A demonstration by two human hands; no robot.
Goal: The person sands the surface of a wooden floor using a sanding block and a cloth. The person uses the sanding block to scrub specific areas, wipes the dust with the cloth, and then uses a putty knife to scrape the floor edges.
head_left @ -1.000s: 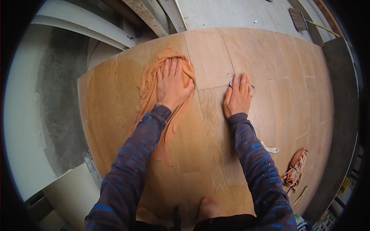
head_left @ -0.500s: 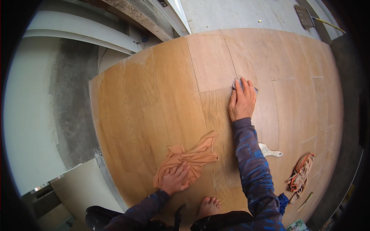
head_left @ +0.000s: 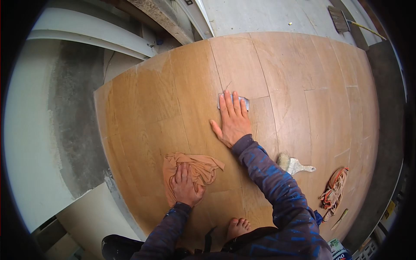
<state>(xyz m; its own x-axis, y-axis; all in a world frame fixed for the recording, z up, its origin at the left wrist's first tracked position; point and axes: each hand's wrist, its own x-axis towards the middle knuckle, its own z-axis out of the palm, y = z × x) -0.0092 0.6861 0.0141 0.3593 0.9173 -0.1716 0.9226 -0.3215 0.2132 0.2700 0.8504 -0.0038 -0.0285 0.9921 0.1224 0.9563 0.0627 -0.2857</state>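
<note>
Since a second ago the left hand [head_left: 187, 187], fingers flat on the orange cloth [head_left: 193, 170], has dragged it from far to near across the wood-look floor [head_left: 286, 78], so wiping continues, while the right hand [head_left: 234, 118] stays pressed, fingers together, on a small grey pad [head_left: 234, 100]

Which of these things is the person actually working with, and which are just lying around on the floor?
In use:
- orange cloth, under the left hand
- small grey pad, under the right hand
- wood-look floor, which both press on

Lying about:
- paintbrush
- bunched orange rag
- long-handled tool at the far edge
</note>
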